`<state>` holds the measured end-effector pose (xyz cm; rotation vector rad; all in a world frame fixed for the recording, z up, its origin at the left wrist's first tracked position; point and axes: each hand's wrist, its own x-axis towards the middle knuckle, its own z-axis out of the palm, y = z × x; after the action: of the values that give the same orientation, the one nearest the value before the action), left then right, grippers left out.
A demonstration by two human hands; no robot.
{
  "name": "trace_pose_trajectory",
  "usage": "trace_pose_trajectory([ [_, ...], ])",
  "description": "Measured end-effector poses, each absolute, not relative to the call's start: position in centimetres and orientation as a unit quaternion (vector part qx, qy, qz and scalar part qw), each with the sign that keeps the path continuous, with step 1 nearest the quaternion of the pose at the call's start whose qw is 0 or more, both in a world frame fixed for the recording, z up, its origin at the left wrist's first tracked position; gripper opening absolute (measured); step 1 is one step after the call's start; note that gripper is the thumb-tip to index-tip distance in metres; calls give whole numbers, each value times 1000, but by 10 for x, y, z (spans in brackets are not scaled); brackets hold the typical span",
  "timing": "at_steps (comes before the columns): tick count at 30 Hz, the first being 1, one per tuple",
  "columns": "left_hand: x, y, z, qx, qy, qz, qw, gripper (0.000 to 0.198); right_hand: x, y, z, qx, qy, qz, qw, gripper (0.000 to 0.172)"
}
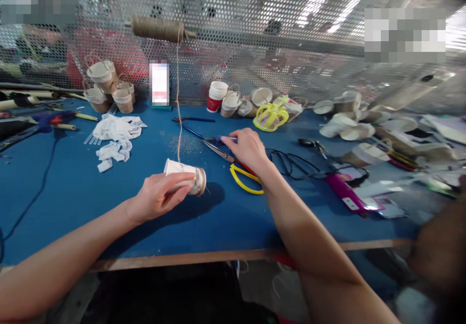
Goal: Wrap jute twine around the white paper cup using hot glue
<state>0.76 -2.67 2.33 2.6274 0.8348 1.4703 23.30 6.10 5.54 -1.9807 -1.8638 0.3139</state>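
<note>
My left hand (160,195) is closed around a white paper cup (185,174) lying on its side, partly wound with twine. A strand of twine (178,96) runs up from the cup to a twine spool (156,28) on a rod at the mesh wall. My right hand (247,149) rests on the blue table (73,188), fingers curled over a small blue-handled tool (218,140). Yellow-handled scissors (240,173) lie just beneath that hand.
Twine-wrapped cups (105,86) stand at back left, more cups (233,102) and a yellow plastic frame (271,115) at back centre, a heap of cups (349,120) at right. White paper scraps (116,135), a glue gun (51,119), black cable (291,164) and a magenta tool (342,190) lie around.
</note>
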Motion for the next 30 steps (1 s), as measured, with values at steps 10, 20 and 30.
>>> trace_pose_trajectory([
  [10,7,-30,22,860,251,442,42,19,174,5,68,-319,-708,507,374,11],
  [20,9,-27,21,740,392,477,267,23,189,14,65,-414,-640,414,498,10],
  [30,8,-30,23,754,393,467,243,21,188,18,58,-438,-653,401,470,12],
])
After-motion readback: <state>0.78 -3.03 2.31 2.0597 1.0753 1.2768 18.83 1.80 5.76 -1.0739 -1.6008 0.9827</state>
